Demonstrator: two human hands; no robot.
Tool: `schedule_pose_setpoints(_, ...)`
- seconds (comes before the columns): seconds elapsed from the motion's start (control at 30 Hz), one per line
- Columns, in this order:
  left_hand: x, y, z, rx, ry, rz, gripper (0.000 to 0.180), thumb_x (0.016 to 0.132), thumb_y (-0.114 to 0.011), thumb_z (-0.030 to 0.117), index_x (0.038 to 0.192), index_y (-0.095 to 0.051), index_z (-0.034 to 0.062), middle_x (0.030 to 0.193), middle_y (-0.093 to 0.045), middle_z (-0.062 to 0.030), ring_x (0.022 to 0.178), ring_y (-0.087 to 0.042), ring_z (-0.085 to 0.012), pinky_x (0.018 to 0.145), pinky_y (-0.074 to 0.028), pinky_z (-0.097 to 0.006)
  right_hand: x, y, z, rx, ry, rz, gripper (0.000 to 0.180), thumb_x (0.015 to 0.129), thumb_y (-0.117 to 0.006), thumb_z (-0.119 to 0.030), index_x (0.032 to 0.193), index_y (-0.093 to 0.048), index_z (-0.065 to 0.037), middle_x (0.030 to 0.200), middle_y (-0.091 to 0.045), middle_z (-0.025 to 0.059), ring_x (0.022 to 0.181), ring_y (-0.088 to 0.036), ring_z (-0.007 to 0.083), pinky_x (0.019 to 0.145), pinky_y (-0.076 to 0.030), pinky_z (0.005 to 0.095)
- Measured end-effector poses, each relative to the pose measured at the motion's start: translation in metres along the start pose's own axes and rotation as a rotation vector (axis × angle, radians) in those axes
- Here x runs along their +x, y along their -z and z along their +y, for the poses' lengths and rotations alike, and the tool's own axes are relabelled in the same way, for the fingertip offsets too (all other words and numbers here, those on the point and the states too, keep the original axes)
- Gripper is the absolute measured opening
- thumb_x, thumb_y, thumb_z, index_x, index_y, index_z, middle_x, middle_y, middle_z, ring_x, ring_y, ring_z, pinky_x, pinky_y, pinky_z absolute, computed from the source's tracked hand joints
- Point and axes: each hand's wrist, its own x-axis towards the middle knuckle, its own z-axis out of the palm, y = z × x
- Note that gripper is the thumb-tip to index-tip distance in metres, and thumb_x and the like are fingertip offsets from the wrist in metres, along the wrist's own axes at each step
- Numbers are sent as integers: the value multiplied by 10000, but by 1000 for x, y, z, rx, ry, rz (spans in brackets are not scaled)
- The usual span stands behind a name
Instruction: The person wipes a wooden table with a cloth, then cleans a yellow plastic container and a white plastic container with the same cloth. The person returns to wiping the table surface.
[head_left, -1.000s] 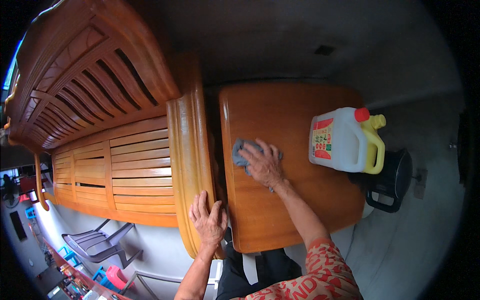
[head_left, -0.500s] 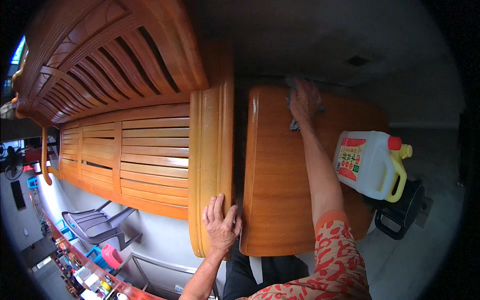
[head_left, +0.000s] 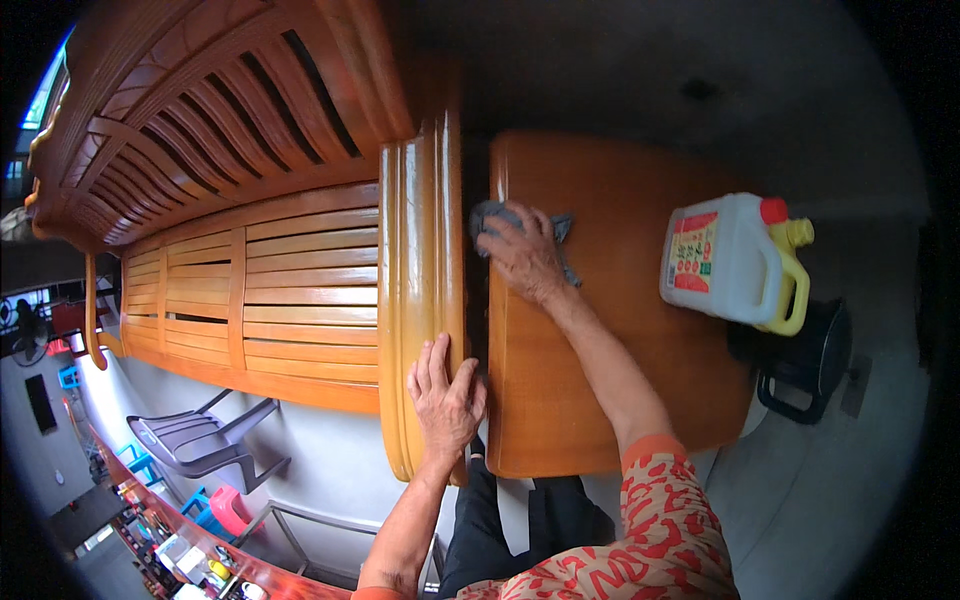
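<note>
A grey cloth [head_left: 565,228] lies bunched under my right hand [head_left: 527,255], against the left edge of a brown wooden tabletop [head_left: 610,380]. The fingers curl over the cloth and press it down, with part of it hanging past the edge. My left hand [head_left: 447,397] rests flat, fingers stretched, on the near end of the wooden bench's broad armrest [head_left: 408,300]. A narrow dark gap separates the armrest from the tabletop.
On the tabletop's right side stand a white jug [head_left: 715,255] with a red cap and a yellow jug [head_left: 797,290]. Beside them is a black kettle [head_left: 810,360]. The slatted bench [head_left: 310,290] stretches left. A grey plastic chair [head_left: 210,440] stands beyond its front edge.
My right hand has drawn the cloth from the tabletop's far edge to its left edge, nearer me. The left hand stays on the armrest. The view has shifted slightly.
</note>
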Motion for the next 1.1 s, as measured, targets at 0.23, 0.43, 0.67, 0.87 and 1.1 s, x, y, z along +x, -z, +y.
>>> schedule_pose_setpoints(0.23,-3,-7,-2,-17,-30,58,210,762,-664,169,967,-656,121,1381,-426,-151,1294,-371,-341,1052,-268,-476,-120,18,-68,134,48,-123,289,771,-639,-143,1054,-637,-202,1309,-480,28,1298,-340,286,1073,-237,517)
schedule_pose_setpoints(0.43,-4,-7,-2,-3,-55,71,180,772,-654,169,948,-654,132,1388,-421,-146,1307,-357,-348,1060,-260,-483,-235,33,-122,190,76,-235,294,822,-579,-139,1102,-607,-222,1307,-473,5,1294,-348,262,1052,-270,481)
schedule_pose_setpoints(0.67,-3,-9,-3,0,-52,53,188,760,-662,164,945,-660,133,1392,-417,-140,1313,-350,-346,1067,-251,-480,-213,36,-93,52,94,-190,330,874,-529,-171,1187,-559,-271,1354,-424,-19,1277,-349,253,1045,-273,420)
schedule_pose_setpoints(0.87,0,-4,0,1,-19,14,208,757,-665,163,963,-663,136,1390,-418,-138,1316,-346,-341,1069,-247,-471,-165,28,-50,-50,16,-75,449,800,-635,-181,1232,-548,-264,1367,-427,-26,1268,-355,267,1001,-302,445)
schedule_pose_setpoints(1.1,-2,-8,-2,44,13,-9,216,752,-672,167,967,-683,154,1397,-417,-131,1314,-349,-332,1070,-249,-462,-98,32,5,-120,-122,-47,398,865,-582,-209,1260,-535,-222,1363,-449,16,1249,-380,316,985,-324,496)
